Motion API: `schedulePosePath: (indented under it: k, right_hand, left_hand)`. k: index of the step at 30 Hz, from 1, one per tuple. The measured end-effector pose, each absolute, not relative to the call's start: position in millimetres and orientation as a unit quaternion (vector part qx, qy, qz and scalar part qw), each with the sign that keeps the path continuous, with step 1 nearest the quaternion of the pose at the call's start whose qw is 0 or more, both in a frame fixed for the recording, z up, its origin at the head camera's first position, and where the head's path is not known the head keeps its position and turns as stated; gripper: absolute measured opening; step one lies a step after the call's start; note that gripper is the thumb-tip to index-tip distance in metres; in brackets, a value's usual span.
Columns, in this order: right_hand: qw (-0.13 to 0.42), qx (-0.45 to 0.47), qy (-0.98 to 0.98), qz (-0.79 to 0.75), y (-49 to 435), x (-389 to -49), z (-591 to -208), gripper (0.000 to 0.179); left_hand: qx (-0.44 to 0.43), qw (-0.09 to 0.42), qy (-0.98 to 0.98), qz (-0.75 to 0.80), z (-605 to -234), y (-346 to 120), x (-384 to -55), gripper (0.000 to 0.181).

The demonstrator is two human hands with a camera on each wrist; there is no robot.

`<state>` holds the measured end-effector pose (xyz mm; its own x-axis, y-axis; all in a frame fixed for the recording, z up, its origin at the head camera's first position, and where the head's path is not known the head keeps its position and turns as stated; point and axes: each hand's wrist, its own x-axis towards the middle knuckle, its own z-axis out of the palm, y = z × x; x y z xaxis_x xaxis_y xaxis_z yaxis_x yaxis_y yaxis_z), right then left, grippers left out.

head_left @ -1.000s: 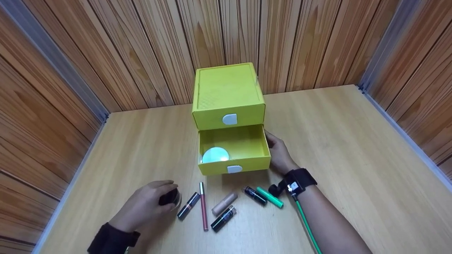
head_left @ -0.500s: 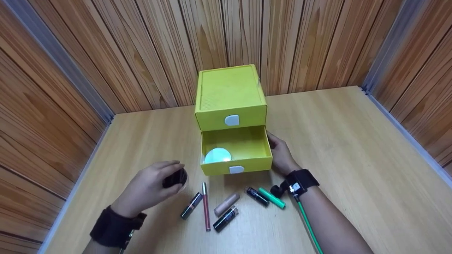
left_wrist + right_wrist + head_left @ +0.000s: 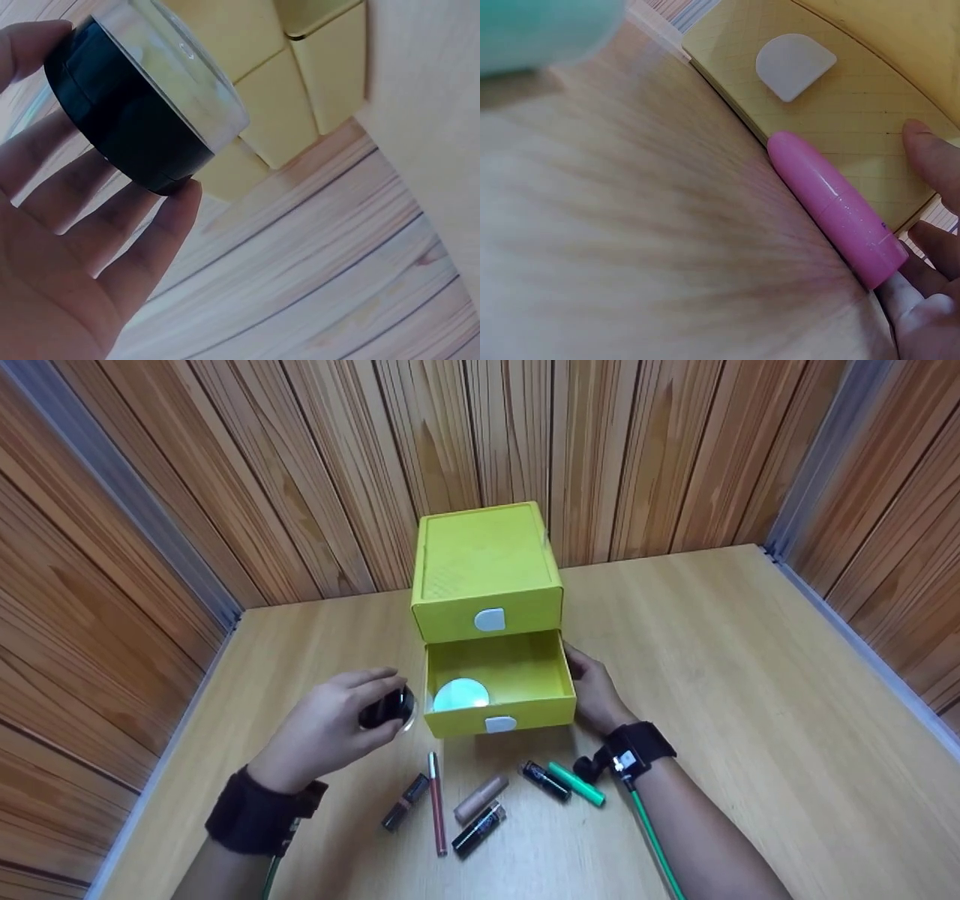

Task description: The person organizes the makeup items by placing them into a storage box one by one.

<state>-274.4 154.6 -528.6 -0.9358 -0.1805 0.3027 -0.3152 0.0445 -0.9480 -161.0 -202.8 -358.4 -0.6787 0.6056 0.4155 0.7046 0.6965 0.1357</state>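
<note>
My left hand (image 3: pixel 326 731) grips a small round jar (image 3: pixel 391 707) by its black lid, fingertips and thumb round the rim; its clear part faces the drawer. The jar is just left of the pulled-out drawer (image 3: pixel 540 712) of a yellow drawer unit (image 3: pixel 487 551). Inside that drawer, a pale round disc (image 3: pixel 461 694) leans at the front left. My right hand (image 3: pixel 596 690) holds the unit's right side; in the right wrist view a fingertip lies on a yellow front with a white handle (image 3: pixel 795 66). A pink tube (image 3: pixel 836 206) lies against that front, beside the fingers.
On the table in front lie a dark lipstick (image 3: pixel 405 802), a red lip gloss (image 3: pixel 437 806), a mauve tube (image 3: pixel 480 799), two black tubes, one nearer (image 3: pixel 478 829), and a green tube (image 3: pixel 576 784). Wood-panelled walls (image 3: pixel 495 435) close the back and sides.
My left hand has carried the jar up and to the right, from beside the dark lipstick to the drawer's left side. My right hand has stayed at the unit.
</note>
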Motion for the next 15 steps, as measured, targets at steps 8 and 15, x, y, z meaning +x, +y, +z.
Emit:
schedulePosePath:
  k: [8,15]
  right_hand:
    - [0.048,0.164,-0.723,0.669,156.6,-276.6,-532.6,0.072]
    - [0.047,0.163,-0.717,0.676,153.9,-277.8,-532.1,0.072]
  left_hand:
    - [-0.402,0.187,-0.886,-0.132,-349.1,-173.5,-175.6,0.048]
    - [-0.426,0.184,-0.876,-0.13,-343.5,-147.7,-185.5,0.047]
